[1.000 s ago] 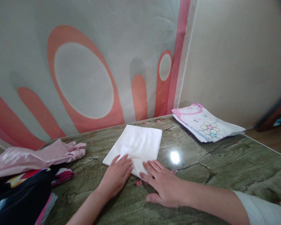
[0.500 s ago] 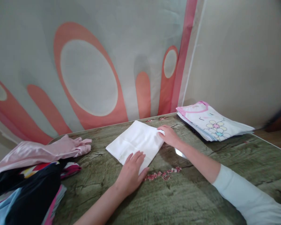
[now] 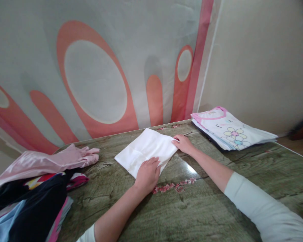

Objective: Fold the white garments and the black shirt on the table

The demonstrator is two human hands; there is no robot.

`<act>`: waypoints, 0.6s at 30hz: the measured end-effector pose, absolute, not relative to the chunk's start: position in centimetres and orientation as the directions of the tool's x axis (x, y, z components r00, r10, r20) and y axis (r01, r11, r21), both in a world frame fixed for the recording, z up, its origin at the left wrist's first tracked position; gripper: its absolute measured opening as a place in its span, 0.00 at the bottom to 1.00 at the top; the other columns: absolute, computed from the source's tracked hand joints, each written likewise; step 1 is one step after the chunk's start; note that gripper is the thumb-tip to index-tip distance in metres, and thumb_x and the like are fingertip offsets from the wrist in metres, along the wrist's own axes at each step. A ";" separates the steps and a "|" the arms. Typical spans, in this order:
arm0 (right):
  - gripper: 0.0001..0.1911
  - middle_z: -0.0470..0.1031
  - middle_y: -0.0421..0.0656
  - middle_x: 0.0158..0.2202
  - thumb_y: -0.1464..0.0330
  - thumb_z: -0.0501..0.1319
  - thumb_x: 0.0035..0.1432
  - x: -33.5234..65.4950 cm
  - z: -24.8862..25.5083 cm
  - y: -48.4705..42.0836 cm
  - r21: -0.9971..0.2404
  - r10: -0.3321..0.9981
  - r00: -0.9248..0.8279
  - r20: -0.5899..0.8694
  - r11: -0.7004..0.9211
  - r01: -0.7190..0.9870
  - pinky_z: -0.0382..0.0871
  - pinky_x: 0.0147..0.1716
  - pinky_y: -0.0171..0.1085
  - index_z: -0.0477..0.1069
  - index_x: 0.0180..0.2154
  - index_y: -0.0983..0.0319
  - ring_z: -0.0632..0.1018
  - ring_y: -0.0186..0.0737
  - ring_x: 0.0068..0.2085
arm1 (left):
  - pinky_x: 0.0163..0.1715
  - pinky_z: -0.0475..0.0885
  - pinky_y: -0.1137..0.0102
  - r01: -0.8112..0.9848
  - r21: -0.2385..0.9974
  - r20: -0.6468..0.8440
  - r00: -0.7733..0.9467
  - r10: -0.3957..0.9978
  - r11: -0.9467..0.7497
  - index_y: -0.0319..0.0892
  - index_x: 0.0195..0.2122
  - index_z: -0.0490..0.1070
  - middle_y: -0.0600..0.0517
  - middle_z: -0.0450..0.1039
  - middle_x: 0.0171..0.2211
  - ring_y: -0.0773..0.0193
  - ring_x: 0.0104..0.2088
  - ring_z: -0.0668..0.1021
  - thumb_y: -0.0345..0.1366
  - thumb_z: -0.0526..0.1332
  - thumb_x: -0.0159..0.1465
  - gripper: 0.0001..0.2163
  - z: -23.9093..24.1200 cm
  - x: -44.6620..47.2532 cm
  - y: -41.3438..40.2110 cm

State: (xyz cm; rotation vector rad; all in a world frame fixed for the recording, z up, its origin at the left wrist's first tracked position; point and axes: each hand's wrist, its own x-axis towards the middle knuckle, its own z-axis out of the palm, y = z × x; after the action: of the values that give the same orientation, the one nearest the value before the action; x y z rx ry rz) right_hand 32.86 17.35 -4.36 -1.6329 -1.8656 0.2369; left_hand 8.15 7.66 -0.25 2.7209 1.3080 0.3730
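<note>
The folded white cloth (image 3: 147, 151) lies flat on the green, wood-patterned table (image 3: 217, 208), turned cornerwise to the person, so that 1 corner points back at them; it is close to square, and the edge that matters runs from that near corner out to the cloth's right corner.

Both hands sit on that 1 edge. The left hand (image 3: 148, 173) is on the near corner, knuckles raised and fingertips bent down onto the fabric; whether it pinches a layer or only presses, I cannot tell. The right hand (image 3: 183, 144) reaches across from the right with the arm stretched out, fingers drawn narrow and closed on the cloth's right corner. The left hand is the nearer to the cloth's middle, which lies beyond and to the left of both hands.

To the right of the cloth, well apart, is a stack of folded clothes (image 3: 232, 132) with a flower print on top; to its left lie a pink garment (image 3: 47, 161) and a heap of dark and coloured clothes (image 3: 27, 205); behind it hangs an orange-and-grey curtain (image 3: 96, 80).
</note>
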 end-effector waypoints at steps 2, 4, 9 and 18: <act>0.09 0.73 0.46 0.37 0.67 0.56 0.56 32.9 -4.5 17.4 -0.531 0.938 -0.022 0.345 0.214 0.820 0.61 0.40 0.34 0.72 0.37 0.64 0.72 0.37 0.38 | 0.54 0.61 0.63 0.750 0.206 0.184 0.601 0.778 -0.629 0.40 0.47 0.69 0.47 0.66 0.54 0.59 0.55 0.66 0.35 0.45 0.67 0.16 -0.2 8.0 7.8; 0.10 0.73 0.46 0.37 0.67 0.56 0.56 32.9 -4.5 17.3 -0.534 0.936 -0.020 0.350 0.218 0.817 0.61 0.40 0.34 0.72 0.37 0.64 0.72 0.37 0.39 | 0.55 0.59 0.62 0.746 0.200 0.186 0.608 0.772 -0.635 0.41 0.50 0.68 0.47 0.64 0.55 0.59 0.56 0.65 0.37 0.45 0.67 0.16 -0.3 8.0 7.7; 0.10 0.74 0.45 0.37 0.67 0.57 0.56 33.0 -4.7 17.3 -0.538 0.930 -0.024 0.366 0.233 0.810 0.61 0.40 0.34 0.72 0.37 0.65 0.72 0.37 0.38 | 0.59 0.49 0.54 0.697 0.144 0.084 0.699 0.711 -0.702 0.44 0.60 0.53 0.46 0.49 0.63 0.54 0.62 0.52 0.47 0.47 0.66 0.23 -0.2 8.0 6.4; 0.09 0.75 0.45 0.36 0.68 0.58 0.54 33.8 -4.6 17.2 -0.556 0.933 -0.013 0.360 0.226 0.800 0.64 0.39 0.35 0.72 0.37 0.63 0.73 0.38 0.37 | 0.60 0.45 0.54 0.724 0.164 0.084 0.666 0.741 -0.669 0.46 0.63 0.47 0.48 0.48 0.63 0.58 0.63 0.49 0.45 0.42 0.68 0.23 1.0 4.5 9.2</act>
State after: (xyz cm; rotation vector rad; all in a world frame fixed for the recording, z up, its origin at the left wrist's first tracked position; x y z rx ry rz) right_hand 33.85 17.24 -4.55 -1.5988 -1.8342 0.2543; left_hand 4.47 9.19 0.95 2.7594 1.2190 0.2178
